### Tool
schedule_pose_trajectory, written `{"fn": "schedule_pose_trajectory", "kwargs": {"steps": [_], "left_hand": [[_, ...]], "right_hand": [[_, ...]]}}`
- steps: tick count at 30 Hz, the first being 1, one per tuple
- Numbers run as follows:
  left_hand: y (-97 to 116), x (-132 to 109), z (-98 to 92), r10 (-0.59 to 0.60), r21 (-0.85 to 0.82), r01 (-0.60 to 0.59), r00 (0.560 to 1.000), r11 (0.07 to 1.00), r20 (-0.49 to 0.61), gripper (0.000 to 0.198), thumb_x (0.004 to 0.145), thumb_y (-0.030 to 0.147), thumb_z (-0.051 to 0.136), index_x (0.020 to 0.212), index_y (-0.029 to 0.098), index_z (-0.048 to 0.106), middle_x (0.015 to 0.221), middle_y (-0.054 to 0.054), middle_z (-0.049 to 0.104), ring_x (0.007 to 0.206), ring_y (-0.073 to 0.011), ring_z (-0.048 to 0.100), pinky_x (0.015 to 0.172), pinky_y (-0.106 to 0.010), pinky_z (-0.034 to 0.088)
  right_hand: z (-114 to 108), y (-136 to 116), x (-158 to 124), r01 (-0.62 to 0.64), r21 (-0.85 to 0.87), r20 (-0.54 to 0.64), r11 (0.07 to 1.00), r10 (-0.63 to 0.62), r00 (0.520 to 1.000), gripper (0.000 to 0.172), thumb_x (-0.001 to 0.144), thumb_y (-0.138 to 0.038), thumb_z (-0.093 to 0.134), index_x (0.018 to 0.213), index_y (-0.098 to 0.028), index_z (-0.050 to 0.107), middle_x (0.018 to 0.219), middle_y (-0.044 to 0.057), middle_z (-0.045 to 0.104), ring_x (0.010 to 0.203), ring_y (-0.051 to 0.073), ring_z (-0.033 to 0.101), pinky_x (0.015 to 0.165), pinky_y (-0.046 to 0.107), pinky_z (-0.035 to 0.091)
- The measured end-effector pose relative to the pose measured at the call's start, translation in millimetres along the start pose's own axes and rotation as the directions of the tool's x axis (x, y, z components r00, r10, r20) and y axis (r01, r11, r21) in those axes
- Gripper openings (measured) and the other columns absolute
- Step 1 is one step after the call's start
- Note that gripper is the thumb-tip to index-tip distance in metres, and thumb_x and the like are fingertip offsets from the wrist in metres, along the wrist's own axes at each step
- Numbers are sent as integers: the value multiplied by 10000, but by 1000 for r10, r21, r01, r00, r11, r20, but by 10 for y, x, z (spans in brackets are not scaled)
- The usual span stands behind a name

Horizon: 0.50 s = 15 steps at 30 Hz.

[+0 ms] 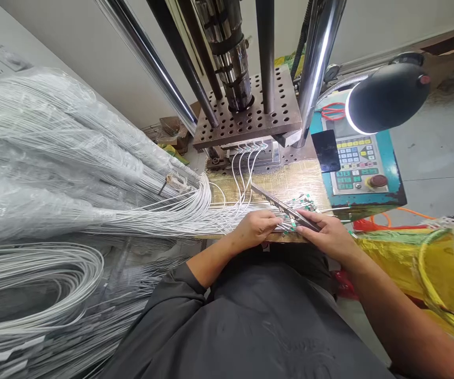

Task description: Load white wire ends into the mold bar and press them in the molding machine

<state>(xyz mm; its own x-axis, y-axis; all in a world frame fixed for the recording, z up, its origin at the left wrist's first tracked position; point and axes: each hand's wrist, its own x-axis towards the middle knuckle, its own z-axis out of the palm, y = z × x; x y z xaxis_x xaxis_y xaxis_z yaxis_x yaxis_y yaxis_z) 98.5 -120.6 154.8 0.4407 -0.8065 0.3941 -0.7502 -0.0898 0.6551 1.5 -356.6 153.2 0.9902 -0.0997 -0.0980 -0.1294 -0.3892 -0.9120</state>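
"Metal bar [272, 199]: where do you have it?"

"Just right of centre in the frame, slanting down to the right above the white cables [187, 215]. From my end I see the right hand [327, 232] at its lower end, that grip clamped on the bar, with the upper end free."

"And the left hand [259, 227]?"

"Just left of the bar's lower half, fingertips in among the cables, near their green tips [293, 223]. I cannot tell whether that grip is clamped on a cable or only touching one."

"Where do the cables run?"

"I follow most of them across the tabletop [300, 175] from the left of the frame, where wrapped bundles [53, 121] lie. A few arc up to the press [246, 124] at top centre."

"Anything on your right side?"

"I get a lit lamp [391, 97] at upper right, above a control panel [355, 158] with a red button [377, 181]. A black slab [327, 150] overlaps the panel's left edge."
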Motion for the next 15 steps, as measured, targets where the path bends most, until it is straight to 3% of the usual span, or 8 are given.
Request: {"fn": "schedule_pose_trajectory", "kwargs": {"steps": [15], "left_hand": [[9, 4, -41, 10, 88, -11, 1000, 996, 15, 286, 1031, 240, 473, 1146, 155, 720, 951, -116, 719, 838, -175, 653, 758, -298, 517]], "right_hand": [[-2, -66, 14, -33, -92, -3, 995, 33, 999, 575, 796, -508, 714, 1288, -209, 720, 1247, 50, 739, 1186, 312, 681, 1099, 428, 497]]}}
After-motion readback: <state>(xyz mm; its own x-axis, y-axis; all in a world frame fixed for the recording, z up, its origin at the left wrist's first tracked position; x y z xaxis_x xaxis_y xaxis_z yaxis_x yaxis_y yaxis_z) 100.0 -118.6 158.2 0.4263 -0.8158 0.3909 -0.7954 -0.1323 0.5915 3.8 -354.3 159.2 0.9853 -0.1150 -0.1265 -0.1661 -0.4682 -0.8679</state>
